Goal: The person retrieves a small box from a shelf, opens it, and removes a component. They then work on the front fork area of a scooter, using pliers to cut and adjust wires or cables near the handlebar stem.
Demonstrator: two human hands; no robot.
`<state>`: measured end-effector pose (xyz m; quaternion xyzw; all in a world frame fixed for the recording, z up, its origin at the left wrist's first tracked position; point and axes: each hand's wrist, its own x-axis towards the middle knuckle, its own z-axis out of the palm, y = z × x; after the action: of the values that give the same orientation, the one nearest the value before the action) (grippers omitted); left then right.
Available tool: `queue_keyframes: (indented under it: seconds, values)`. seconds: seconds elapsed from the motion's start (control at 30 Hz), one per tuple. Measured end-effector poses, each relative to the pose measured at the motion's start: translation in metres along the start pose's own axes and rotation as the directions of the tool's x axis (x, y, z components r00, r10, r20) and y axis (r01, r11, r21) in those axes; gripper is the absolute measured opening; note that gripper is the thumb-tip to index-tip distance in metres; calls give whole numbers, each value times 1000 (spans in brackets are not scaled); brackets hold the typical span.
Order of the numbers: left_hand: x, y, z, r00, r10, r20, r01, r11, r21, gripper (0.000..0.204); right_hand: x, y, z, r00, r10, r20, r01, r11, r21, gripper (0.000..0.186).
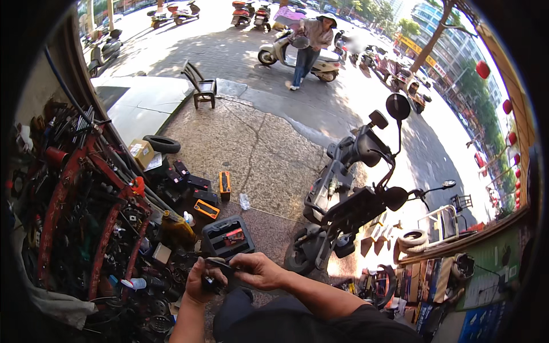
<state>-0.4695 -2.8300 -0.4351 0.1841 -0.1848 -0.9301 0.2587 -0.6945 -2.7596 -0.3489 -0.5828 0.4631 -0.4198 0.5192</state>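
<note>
A small dark object (pixel 214 279), too small to make out, is in my left hand (pixel 198 280) at the lower middle, its fingers closed around it. My right hand (pixel 257 270) is beside it, thumb and fingers pinched on a thin dark piece (pixel 222 264) at the same spot; whether the two pieces are joined I cannot tell. Just beyond my hands lies a dark plastic case (pixel 210 233) with a red and black item (pixel 233 237) inside.
Cluttered parts on red metal racks (pixel 57 217) fill the left; batteries (pixel 225 186) and a tyre (pixel 163 143) lie ahead. A dark scooter (pixel 360 154) stands right, stacked boxes (pixel 432 277) below it. A chair (pixel 204 86) and a person (pixel 311 40) beside a white scooter are outside.
</note>
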Motion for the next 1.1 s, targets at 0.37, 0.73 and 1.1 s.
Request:
queue_keyframes:
  seconds: [0.37,0.73,1.1]
  values:
    - [55,-216,137,920,-392,21,269,669,692,10,-293,45,-53,855,449,-259,-435,893,115,34]
    - [115,-369,214,727,-684,62,318,416,852,36,-473,59,-78,543,603,-584,-434,797,419,26]
    - [248,-444,190,793,-578,-190,354,185,917,35,-511,87,-123,290,694,-659,-237,719,653,32]
